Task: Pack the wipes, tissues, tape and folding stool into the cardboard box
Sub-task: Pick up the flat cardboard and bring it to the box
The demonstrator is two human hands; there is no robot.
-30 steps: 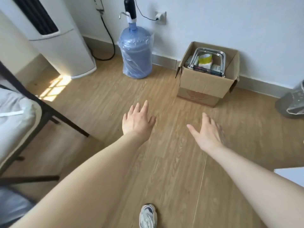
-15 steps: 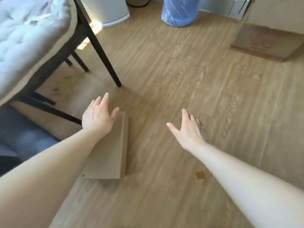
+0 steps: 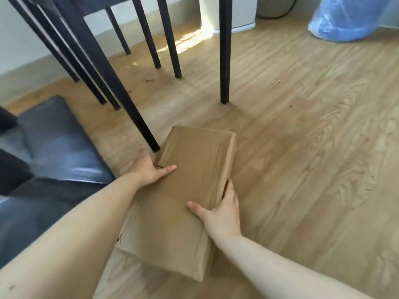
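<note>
A flat, closed brown cardboard package (image 3: 185, 190) lies on the wooden floor in front of me. My left hand (image 3: 149, 170) grips its left edge, thumb lying on the top face and fingers curled under the side. My right hand (image 3: 222, 209) grips its right edge, thumb on top and fingers down the side. The open cardboard box with the stool, tape and other items is out of view.
Black table and chair legs (image 3: 224, 61) stand just beyond the package, one slanted leg (image 3: 129, 100) touching its left corner. A dark cushion (image 3: 56, 145) lies at the left. A blue plastic-wrapped water bottle (image 3: 349, 20) and a white appliance base (image 3: 237, 16) stand at the back.
My view has swung down and left, away from the open box. Both hands went from open above the floor to gripping the two sides of the flat cardboard package.
</note>
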